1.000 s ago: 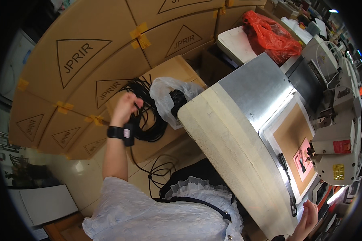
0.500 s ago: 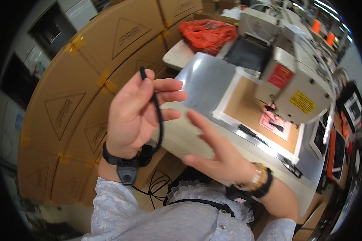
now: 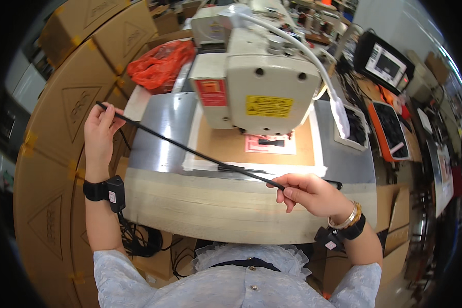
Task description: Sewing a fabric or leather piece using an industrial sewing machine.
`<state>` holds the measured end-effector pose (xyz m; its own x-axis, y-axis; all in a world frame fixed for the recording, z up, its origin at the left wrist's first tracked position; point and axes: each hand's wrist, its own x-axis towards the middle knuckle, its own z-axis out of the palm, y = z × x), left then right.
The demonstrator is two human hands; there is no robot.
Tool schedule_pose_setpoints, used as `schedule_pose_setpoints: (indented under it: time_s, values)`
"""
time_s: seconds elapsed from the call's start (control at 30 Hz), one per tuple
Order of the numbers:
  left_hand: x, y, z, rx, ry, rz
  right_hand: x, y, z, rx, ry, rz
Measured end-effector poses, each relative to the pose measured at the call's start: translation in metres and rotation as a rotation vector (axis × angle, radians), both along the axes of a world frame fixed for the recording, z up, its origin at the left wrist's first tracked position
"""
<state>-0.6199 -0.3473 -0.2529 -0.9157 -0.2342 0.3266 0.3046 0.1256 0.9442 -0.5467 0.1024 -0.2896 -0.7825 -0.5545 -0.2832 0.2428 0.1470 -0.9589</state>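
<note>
Head view: we note the left hand [image 3: 101, 128] toward 9 o'clock, thumb and fingertips pinched together on a black cord [image 3: 187, 149], one tip poking out beyond them. Our right hand [image 3: 310, 194], toward 4 o'clock, pinches the cord too, thumb against forefinger, other fingers loosely curled. Cord runs taut and slanting between both, above the table [image 3: 231, 205]. We log a pale machine [image 3: 269, 82] at 12 to 1, pink template [image 3: 251, 146] beneath its head, red plastic bag [image 3: 161, 66] at 11.
</note>
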Motion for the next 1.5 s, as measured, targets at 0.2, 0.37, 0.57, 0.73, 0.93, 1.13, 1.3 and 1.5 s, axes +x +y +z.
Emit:
schedule_pose_setpoints:
  time_s: [0.2,0.37,0.57,0.73,0.93,1.13,1.3,1.5]
  values:
    - [-0.020,0.039,-0.030,-0.763,-0.317,0.099,-0.021,0.027,-0.012,0.348,0.033,-0.040]
    - [0.008,0.130,-0.043,-0.750,-0.054,-0.602,-0.027,0.014,-0.020,-0.279,-0.199,-0.075]
    - [0.019,0.184,-0.044,-0.747,-0.009,-0.716,-0.032,0.009,-0.018,-0.297,-0.243,-0.011]
    - [0.012,0.133,-0.043,-0.876,-0.070,-0.623,-0.021,0.040,-0.015,0.025,-0.076,-0.139]
    - [0.036,0.067,-0.004,-0.310,-0.189,-0.451,-0.014,0.042,-0.014,-0.073,0.011,-0.082]
    - [0.079,0.104,0.030,0.461,-0.158,-0.375,-0.021,-0.038,-0.032,-0.011,0.300,0.132]
    - [0.098,0.139,0.038,0.898,0.000,-0.423,0.006,-0.143,-0.037,-0.215,0.476,0.252]
    - [0.074,0.071,0.023,0.688,0.275,-0.194,0.022,-0.146,-0.018,-0.541,-0.120,0.625]
